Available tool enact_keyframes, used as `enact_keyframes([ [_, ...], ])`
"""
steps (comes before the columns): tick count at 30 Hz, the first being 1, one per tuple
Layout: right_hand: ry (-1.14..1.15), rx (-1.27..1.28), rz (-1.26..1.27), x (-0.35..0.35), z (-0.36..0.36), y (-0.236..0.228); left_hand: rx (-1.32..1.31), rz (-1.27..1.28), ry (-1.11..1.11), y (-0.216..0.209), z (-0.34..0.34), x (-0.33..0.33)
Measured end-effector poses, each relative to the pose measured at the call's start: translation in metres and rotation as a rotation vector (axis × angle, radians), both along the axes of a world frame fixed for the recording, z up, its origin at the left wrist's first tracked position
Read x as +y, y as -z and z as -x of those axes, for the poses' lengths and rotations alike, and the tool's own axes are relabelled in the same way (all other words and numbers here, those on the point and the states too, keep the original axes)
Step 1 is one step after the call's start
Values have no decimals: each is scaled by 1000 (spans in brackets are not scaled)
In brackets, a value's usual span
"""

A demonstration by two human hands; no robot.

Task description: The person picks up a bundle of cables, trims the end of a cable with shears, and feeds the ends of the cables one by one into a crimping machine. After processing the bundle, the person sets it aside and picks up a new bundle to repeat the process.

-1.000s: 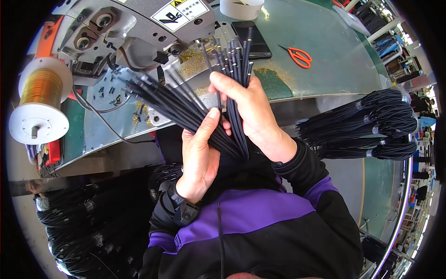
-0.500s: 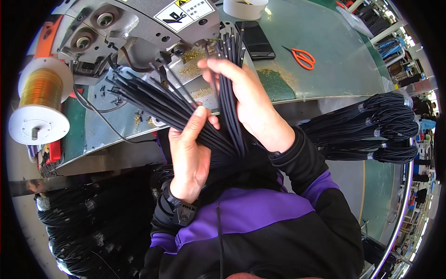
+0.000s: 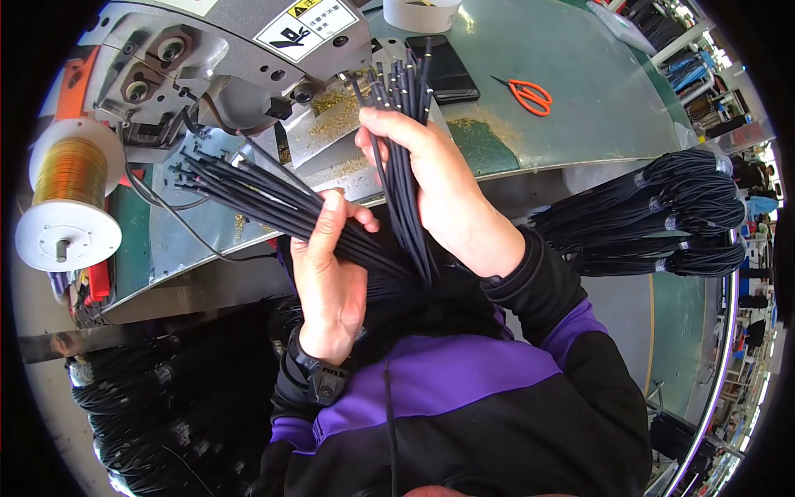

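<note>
My left hand [image 3: 331, 286] is closed around a fanned bundle of black cords [image 3: 248, 189], thumb on top, their ends pointing to the upper left. One cord [image 3: 277, 161] stands slightly apart along the upper side of that bundle. My right hand [image 3: 439, 186] grips a second bundle of black cords [image 3: 399, 174], held nearly upright; several of its ends show small shiny tips. At the left side of this bundle, one cord [image 3: 362, 95] leans away from the others near my right fingertips. Both bundles converge low in front of my body, where the cords disappear against dark clothing.
A grey machine [image 3: 240, 37] stands beyond my left hand, with gold scraps [image 3: 335, 112] beneath. Left is a spool of gold strip [image 3: 70, 170]. On the green table [image 3: 580, 108] lie a phone [image 3: 447, 73], orange-handled snips [image 3: 530, 97] and a white roll [image 3: 422, 15]. Tied cord bundles [image 3: 646, 217] hang right.
The blurred cord by my right fingers now rests near the right bundle's left side. The cord above my left thumb lies closer to the left bundle. The whole view has shifted slightly.
</note>
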State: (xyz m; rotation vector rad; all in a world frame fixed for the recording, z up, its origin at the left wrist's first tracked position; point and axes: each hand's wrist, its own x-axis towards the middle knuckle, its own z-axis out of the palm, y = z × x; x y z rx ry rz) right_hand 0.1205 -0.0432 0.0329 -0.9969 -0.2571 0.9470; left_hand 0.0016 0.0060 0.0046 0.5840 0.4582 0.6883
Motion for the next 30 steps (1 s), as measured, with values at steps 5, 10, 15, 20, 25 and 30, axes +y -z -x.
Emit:
enact_keyframes([
  [5,16,148,31,17,-8,-1,-43,14,-57,-6,5,6],
  [10,-4,34,-4,12,-13,6,37,38,-36,-10,1,4],
  [15,-30,-230,-260,-60,-56,34,-93,-11,20,7,12,22],
  [20,1119,-1060,448,-177,-113,64,-148,12,35,8,11,27],
  [25,368,-806,520,-175,-58,95,-123,29,54,14,0,23],
  [30,-240,-1331,355,-123,-6,178,-127,27,43,9,0,19],
])
